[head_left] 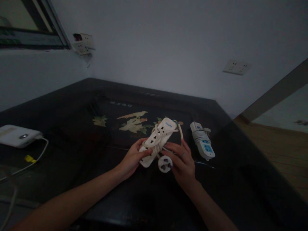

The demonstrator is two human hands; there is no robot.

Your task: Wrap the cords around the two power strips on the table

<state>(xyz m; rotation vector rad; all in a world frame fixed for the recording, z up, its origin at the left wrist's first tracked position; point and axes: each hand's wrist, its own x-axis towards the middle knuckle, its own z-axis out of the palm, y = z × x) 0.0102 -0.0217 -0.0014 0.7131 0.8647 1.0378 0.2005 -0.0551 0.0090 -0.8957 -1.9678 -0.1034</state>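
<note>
A white power strip [148, 160] with its cord [157, 141] wound around it is held tilted over the dark table. My left hand [132, 158] is closed on the strip's lower end, thumb across the top face. At the strip's right side my right hand [181, 160] has its fingers bent around the cord, part of which rises in a loop by the fingertips. The round white plug [165, 164] hangs beside the right fingers, its prongs facing me. Some fingertips are hidden behind the strip and cord.
A second power strip [206, 150], its cord wrapped around it, lies to the right on the black table [101, 179]. At the far left is a white device [19, 136] with a cable [44, 149]. Wall sockets [237, 67] are behind, and others [84, 44] hang near the window.
</note>
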